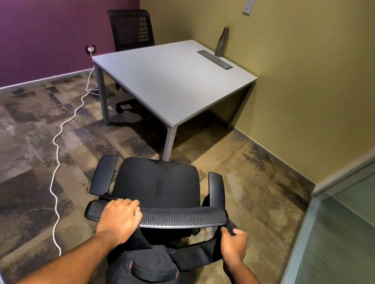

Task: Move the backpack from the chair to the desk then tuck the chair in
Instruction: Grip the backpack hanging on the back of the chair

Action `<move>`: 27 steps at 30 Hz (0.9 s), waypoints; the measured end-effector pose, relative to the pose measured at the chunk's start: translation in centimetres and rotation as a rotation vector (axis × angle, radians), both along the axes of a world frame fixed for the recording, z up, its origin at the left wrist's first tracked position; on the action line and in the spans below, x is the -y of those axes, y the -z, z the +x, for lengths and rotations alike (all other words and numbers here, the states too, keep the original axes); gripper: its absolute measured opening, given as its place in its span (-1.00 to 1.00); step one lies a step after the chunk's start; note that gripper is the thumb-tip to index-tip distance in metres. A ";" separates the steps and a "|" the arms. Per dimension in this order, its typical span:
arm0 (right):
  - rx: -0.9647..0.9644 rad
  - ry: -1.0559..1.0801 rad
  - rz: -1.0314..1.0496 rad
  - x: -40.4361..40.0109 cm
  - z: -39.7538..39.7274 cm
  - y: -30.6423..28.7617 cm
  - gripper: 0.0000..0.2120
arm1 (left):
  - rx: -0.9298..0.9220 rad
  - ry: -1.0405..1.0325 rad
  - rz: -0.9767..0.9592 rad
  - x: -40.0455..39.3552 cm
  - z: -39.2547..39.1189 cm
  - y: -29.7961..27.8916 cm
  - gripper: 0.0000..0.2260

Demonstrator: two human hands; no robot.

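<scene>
- The left hand (120, 218) lies over the top rail of the black chair (160, 186), near the rail's left end, fingers curled down over its front edge and closed on it.
- The right hand (234, 242) is just past the rail's right end, closed around a black strap (201, 246) of the backpack (145, 277).
- The backpack hangs behind the chair's backrest, on the side nearest the person, below the rail and between the two forearms; its top handle with red stitching faces up. The strap runs up from the bag to the rail's right end.
- The chair's seat is bare, and its two armrests stand on either side of it.
- The desk (173, 78), grey-topped, stands beyond the chair, apart from it, with its near corner leg just ahead of the seat's front edge.
- On the desk's far edge, well beyond the chair, a grey bottle (221, 42) stands upright beside a grey cable flap (215, 59).
- A second black chair (131, 29) sits at the desk's far left side, against the purple wall.
- A white cable (60, 161) trails over the carpet left of the chair, up to a wall socket (90, 48).
</scene>
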State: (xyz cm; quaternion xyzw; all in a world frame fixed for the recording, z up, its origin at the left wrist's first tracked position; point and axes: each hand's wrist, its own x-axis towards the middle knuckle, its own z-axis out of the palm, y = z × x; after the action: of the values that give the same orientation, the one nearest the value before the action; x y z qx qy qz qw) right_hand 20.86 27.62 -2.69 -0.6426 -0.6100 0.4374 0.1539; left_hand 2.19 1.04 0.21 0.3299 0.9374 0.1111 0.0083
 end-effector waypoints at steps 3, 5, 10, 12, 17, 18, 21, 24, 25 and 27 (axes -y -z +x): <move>0.075 -0.099 -0.053 0.1 0.1 1.2 -0.58 | 0.003 0.010 -0.032 -0.1 0.1 -0.1 -0.51; 0.110 -0.162 -0.082 0.8 0.0 1.9 -0.60 | 0.008 0.017 -0.070 0.0 0.0 -0.1 -0.66; 0.195 -0.356 -0.153 3.0 -1.2 3.0 -0.64 | 0.025 0.039 -0.119 0.1 -0.3 -0.2 -0.75; 0.220 -0.433 -0.163 4.2 -1.6 3.3 -0.62 | 0.038 0.041 -0.122 0.1 -0.3 -0.1 -0.75; 0.313 -0.695 -0.051 7.7 -3.4 3.8 -0.64 | 0.059 0.044 -0.135 0.1 -0.4 0.0 -0.73; 0.296 -0.778 -0.068 8.4 -3.9 3.8 -0.74 | 0.058 0.043 -0.133 0.1 -0.4 0.0 -0.72; 0.276 -1.029 -0.099 10.5 -5.0 4.4 -0.93 | 0.058 0.048 -0.132 0.1 -0.3 0.0 -0.71; 0.335 -1.270 -0.042 12.5 -5.6 4.6 -0.89 | 0.052 0.046 -0.126 0.2 -0.2 0.2 -0.70; 0.364 -1.346 -0.020 13.0 -5.7 4.8 -0.89 | 0.051 0.042 -0.119 0.2 -0.2 0.3 -0.70; 0.438 -1.463 -0.005 13.8 -5.7 5.4 -0.76 | 0.049 0.035 -0.105 0.2 -0.2 0.5 -0.69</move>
State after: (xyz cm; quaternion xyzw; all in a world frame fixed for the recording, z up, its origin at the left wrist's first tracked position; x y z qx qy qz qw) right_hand 15.18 13.79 -8.12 -0.1473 -0.8958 0.2918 -0.3011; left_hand 1.96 0.85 -0.26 0.3423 0.9357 0.0694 0.0503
